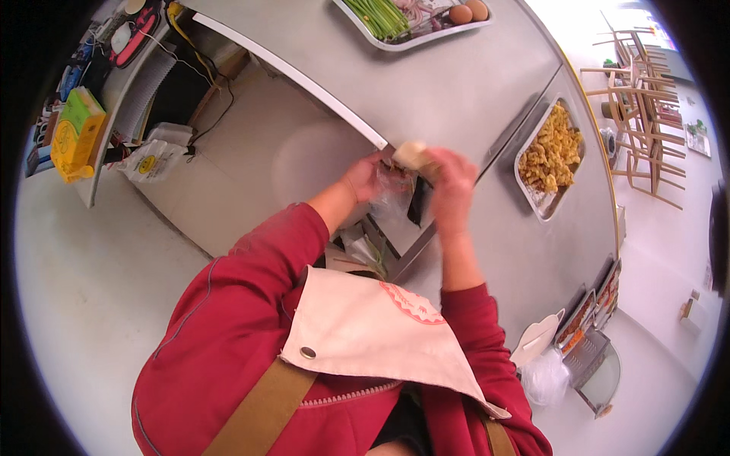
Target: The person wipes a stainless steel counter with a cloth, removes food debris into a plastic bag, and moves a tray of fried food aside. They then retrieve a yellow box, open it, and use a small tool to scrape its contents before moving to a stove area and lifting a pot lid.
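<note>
Near the worktop's edge my left hand (366,178) holds a thin clear plastic bag (392,196) with something brownish at its mouth. My right hand (451,176), blurred, grips a pale, rounded food item (410,155) just above the bag's opening; whether it is bread or something else I cannot tell. Part of the item hangs over the bag, and its lower side is hidden. A metal tray of fried golden pieces (548,149) lies to the right of my hands. Farther back, another metal tray (393,45) holds green stalks, sliced onion and brown eggs (469,11).
The steel worktop (485,74) has a white strip (291,71) along its near edge. An open gap with cables is at left, beside a shelf bearing a yellow-green box (77,137). Filled trays (579,319) and a bundled plastic bag (544,376) are at lower right.
</note>
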`<state>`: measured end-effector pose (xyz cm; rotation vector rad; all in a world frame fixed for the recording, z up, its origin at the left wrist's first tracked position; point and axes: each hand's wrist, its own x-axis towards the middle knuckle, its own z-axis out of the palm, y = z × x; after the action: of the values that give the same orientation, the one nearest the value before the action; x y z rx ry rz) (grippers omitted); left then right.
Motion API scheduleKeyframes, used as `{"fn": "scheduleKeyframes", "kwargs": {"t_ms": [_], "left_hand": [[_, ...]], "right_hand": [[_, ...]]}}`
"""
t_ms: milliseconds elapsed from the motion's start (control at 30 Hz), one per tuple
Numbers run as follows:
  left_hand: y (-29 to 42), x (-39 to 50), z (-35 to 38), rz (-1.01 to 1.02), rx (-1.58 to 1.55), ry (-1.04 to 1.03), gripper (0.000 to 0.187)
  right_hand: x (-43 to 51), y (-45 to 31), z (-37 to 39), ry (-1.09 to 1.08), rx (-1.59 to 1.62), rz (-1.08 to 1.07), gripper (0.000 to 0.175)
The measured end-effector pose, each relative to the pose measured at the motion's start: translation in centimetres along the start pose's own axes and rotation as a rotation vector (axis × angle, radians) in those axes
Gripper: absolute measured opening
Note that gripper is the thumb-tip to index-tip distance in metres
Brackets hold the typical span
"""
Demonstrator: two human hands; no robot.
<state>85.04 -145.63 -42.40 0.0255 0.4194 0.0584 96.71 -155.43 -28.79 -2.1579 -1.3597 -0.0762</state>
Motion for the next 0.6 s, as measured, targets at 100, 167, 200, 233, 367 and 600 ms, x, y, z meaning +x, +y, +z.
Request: {"fn": "scheduleKeyframes", "kwargs": {"t_ms": [100,167,200,233,367,600], "left_hand": [[-0.6,0.5,-0.6,-0.063,-0.030,-0.025,0.036],[-1.4,0.8,-0.6,-0.076,0.023,-0.001,0.036],[-1.7,0.9,-0.5,-0.083,0.037,0.039,0.036],[-2.0,0.9,-0.4,-0.088,0.045,0.050,0.037],[-3.1,1.1,-0.2,-0.145,0.051,0.058,0.038],[-3.6,1.4,-0.3,-0.200,0.066,0.003,0.042]], "right_hand": [[2.9,5.3,-3.0,0.078,-0.181,0.057,0.030],[3.4,7.4,-3.3,-0.030,-0.340,0.092,0.032],[3.4,8.0,-3.2,-0.072,-0.393,0.117,0.033],[3.1,8.1,-2.8,-0.135,-0.442,0.153,0.034],[-0.3,5.8,-2.0,-0.135,-0.429,0.164,0.036],[-4.1,0.4,-1.1,-0.104,-0.359,0.131,0.038]]}}
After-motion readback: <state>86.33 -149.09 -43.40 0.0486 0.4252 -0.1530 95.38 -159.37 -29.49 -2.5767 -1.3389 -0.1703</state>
